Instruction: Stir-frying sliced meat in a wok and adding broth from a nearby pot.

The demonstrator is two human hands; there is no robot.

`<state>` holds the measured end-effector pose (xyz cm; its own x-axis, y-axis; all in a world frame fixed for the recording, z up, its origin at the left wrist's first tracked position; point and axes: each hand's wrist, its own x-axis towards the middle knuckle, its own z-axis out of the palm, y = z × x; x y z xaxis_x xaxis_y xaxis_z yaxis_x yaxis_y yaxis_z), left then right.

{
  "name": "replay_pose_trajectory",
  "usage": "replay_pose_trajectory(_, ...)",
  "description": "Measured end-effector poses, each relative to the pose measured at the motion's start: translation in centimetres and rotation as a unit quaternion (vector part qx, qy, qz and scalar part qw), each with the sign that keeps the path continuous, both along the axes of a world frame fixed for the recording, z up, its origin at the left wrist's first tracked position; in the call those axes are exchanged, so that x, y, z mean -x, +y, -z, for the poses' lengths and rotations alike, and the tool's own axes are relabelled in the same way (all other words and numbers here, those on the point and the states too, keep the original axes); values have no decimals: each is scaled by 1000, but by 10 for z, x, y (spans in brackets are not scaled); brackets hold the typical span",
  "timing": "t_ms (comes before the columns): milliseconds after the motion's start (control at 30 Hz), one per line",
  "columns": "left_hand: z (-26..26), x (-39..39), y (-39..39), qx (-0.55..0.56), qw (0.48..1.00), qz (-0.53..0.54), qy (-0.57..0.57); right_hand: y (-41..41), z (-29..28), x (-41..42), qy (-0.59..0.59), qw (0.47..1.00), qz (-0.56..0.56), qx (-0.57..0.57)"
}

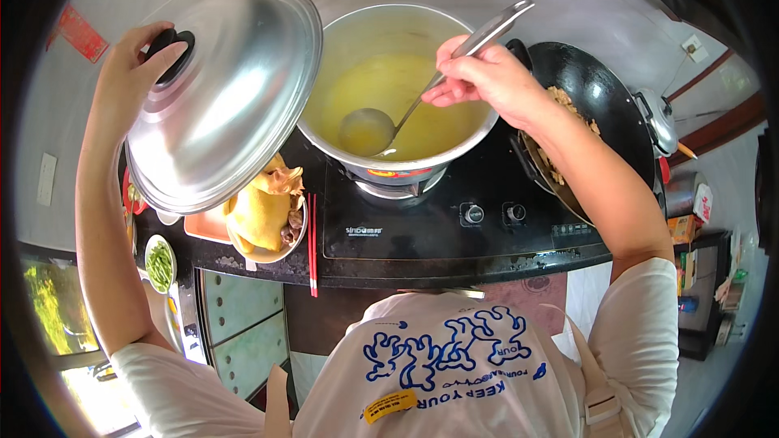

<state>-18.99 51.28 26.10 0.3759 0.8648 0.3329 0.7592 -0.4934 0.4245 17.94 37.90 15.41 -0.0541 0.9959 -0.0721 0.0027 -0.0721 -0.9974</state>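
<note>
My left hand (pixel 137 61) grips the black knob of a domed metal pot lid (pixel 225 97), which is held tilted left of the pot. In my right hand (pixel 481 76) is the handle of a metal ladle (pixel 368 132). The ladle's bowl rests in the yellowish broth (pixel 420 94) near the front left of a large metal pot (pixel 397 164). That pot stands on a burner of a black glass gas stove (pixel 414 237). Below the lid, a whole cooked chicken (pixel 261 216) lies in a bowl with dark pieces beside it; the lid hides part of this area.
A black wok (pixel 599 91) with browned food stands on the right, partly behind my forearm. Red chopsticks (pixel 313 243) lie across the counter's front edge. A bowl of cut green vegetables (pixel 160 264) is at the left. Two stove knobs (pixel 473 213) face me.
</note>
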Motion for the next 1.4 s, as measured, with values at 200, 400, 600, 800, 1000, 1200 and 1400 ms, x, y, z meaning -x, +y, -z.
replay_pose_trajectory(200,4,-1,5,-3,1000,19,1,-39,-45,-29,0,996,65,-66)
replay_pose_trajectory(400,17,0,29,-19,996,77,-38,-99,-93,-86,-64,974,158,-153)
replay_pose_trajectory(600,19,-15,35,-14,998,53,-10,-170,-110,-136,-144,944,279,-103)
replay_pose_trajectory(800,18,-24,33,0,999,31,-11,-198,-68,-170,-216,927,305,-7)
replay_pose_trajectory(1000,16,-35,19,0,1000,10,4,-179,-28,-191,-199,937,287,26)
replay_pose_trajectory(1200,12,-30,5,-3,1000,-12,27,-133,0,-234,-155,936,315,-19)
replay_pose_trajectory(1400,12,-27,-4,32,999,-14,-3,-126,10,-291,-194,901,386,-48)
